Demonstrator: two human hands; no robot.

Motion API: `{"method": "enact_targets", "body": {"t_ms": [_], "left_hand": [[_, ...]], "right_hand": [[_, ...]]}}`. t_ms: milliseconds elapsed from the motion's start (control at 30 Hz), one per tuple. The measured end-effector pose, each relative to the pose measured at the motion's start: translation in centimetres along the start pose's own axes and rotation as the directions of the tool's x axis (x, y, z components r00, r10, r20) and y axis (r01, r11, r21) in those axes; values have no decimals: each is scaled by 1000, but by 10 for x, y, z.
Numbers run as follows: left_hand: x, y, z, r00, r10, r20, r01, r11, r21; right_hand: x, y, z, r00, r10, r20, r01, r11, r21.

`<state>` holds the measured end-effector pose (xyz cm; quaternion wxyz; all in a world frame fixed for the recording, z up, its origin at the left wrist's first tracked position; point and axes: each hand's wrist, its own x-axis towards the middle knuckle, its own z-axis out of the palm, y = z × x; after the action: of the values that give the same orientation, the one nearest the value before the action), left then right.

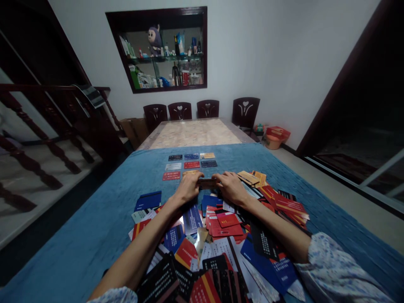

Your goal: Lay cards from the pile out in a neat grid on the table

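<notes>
My left hand [188,186] and my right hand [231,187] are closed on opposite ends of one plastic card [207,183]. This card is tilted, with a dark strip showing between the fingers, just above the blue cloth. Beyond the hands lie several cards laid flat in rows, among them a red card [192,165], a silver card [173,166] and a gold card [207,155]. Another gold card [191,172] is partly covered by my left hand. Under and around my forearms spreads a loose pile of red cards [227,219], blue cards [192,220] and black cards [159,280].
A blue cloth [104,210] covers the near part of the long table [195,132]. Several dark chairs [246,111] stand at its far end. A wooden railing [41,109] runs at the left. On the floor at right is an orange bucket [274,141].
</notes>
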<state>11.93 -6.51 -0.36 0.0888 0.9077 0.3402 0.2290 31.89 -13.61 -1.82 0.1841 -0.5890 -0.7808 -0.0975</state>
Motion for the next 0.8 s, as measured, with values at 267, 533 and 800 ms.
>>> {"method": "enact_targets", "body": {"t_ms": [267,533,800], "left_hand": [[-3,9,-4,998,-51,41,44,987,156],[-4,6,5,993,-82,80,63,973,223],[-2,5,3,998,-46,29,43,994,97]], "right_hand": [[1,-4,-4,998,36,50,-35,999,-19],[2,-2,0,998,38,46,-39,999,21],[5,2,-2,999,39,14,-40,998,42]]}}
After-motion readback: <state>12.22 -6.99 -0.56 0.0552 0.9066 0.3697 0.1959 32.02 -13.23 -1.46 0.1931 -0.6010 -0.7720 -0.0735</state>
